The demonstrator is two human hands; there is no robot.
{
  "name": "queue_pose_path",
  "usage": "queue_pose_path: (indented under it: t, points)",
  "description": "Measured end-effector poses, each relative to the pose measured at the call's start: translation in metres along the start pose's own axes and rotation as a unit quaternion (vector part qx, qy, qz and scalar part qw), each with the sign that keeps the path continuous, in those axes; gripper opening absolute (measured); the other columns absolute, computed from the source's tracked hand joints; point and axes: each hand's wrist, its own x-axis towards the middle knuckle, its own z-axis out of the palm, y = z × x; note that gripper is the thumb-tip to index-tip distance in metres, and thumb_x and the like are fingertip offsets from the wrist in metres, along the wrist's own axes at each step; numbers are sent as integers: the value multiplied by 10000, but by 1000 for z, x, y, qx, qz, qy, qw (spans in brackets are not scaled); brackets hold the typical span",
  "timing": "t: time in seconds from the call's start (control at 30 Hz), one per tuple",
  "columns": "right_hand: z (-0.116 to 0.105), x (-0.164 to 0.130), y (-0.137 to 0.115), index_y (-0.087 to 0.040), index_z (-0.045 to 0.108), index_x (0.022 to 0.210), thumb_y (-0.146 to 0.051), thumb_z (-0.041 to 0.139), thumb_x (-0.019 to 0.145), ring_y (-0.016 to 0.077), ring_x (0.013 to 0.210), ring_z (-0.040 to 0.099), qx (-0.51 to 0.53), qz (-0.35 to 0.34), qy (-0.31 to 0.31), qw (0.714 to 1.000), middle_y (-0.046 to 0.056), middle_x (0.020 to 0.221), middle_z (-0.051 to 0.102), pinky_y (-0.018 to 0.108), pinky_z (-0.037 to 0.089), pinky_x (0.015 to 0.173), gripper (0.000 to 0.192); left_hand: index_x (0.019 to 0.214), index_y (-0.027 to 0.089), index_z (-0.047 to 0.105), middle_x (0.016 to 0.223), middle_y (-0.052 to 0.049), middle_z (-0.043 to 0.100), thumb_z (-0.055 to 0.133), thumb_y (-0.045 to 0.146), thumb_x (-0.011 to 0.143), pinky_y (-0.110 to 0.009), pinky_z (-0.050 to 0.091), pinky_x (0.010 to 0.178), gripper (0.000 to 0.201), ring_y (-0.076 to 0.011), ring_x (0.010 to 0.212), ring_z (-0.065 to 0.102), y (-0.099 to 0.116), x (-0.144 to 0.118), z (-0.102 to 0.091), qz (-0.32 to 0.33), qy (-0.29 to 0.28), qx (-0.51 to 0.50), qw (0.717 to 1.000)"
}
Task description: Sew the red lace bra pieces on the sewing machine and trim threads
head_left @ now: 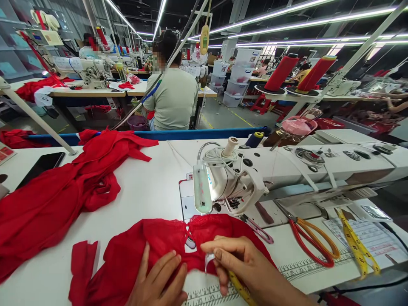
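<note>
A red garment (127,246) with a lace edge and a small cut-out at its middle lies in front of the sewing machine (219,187). Flat on the fabric, left of the cut-out, rests my left hand (159,278), its fingers spread. My right hand (237,259) is closed over the garment's right part, pinching a tape measure (239,289). The tape's pale end (208,260) curls out between thumb and fingers, and its yellow length runs below the palm.
Red fabric pieces (57,191) are heaped at left beside a black phone (41,168). Scissors (310,238), a pink-handled snipper (259,229) and a paper sheet (372,242) lie at right. A ruler scale (210,297) marks the front edge. A person (174,93) sits ahead.
</note>
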Motion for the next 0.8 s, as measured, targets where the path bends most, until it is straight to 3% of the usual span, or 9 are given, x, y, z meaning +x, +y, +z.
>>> queue_pose_path:
  t: [0.1, 0.23, 0.33, 0.8]
  points:
    - [11, 0, 5, -190, 701, 1121, -463, 710, 863, 116, 632, 583, -8, -35, 28, 999, 0, 786, 638, 225, 468, 579, 376, 1187, 218, 704, 1123, -8, 756, 597, 293, 994, -551, -2, 1250, 232, -173, 1088, 693, 1, -1, 0, -6, -2, 1, 1000]
    - [16, 7, 14, -203, 683, 902, -302, 650, 879, 145, 720, 588, -190, -81, 72, 976, -9, 784, 656, 241, 434, 648, 107, 1192, 223, 702, 1140, -8, 752, 613, 298, 986, -562, 6, 1249, 237, -179, 1108, 685, 2, -3, 1, -12, -4, -1, 1000]
    - [14, 13, 19, -207, 671, 824, -240, 614, 872, 159, 756, 611, -279, -77, 90, 953, -13, 795, 691, 246, 426, 680, 81, 1192, 217, 702, 1148, -9, 751, 617, 306, 984, -559, 14, 1252, 242, -181, 1115, 680, 2, -3, 2, -10, -3, -5, 1000]
    - [8, 15, 24, -219, 649, 808, -226, 587, 844, 161, 736, 617, -329, -72, 104, 936, -26, 778, 691, 256, 415, 683, 72, 1296, 228, 656, 1146, 5, 755, 583, 308, 999, -539, -21, 1255, 315, -164, 1092, 683, 0, 2, -2, -7, -20, 12, 1000]
